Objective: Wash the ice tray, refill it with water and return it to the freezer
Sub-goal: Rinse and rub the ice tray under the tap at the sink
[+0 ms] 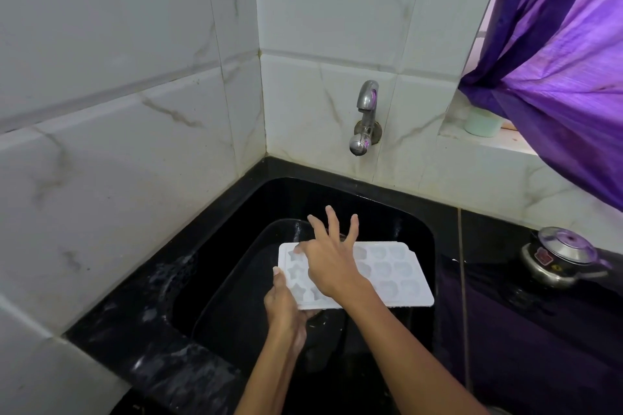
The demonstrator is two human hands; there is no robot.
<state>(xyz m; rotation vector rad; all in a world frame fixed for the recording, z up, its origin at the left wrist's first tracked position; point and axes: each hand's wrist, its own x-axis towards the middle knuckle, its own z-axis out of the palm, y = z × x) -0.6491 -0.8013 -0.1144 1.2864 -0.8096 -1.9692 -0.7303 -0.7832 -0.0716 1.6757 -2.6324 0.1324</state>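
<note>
A white ice tray (397,274) with star and heart shaped cells is held level over the black sink (418,222). My left hand (286,308) grips its near left corner from below, thumb on the rim. My right hand (328,256) lies on top of the tray's left half, fingers spread, thumb and a finger pressing into a cell near the far left corner. A steel tap (365,118) sticks out of the tiled wall above the sink; no water runs from it.
A dark tub (236,266) sits in the sink under the tray. A black counter (135,340) wraps the sink, wet at the left. A steel pressure cooker (561,256) stands at the right. A purple curtain (566,77) hangs over a window ledge holding a pale green cup (482,123).
</note>
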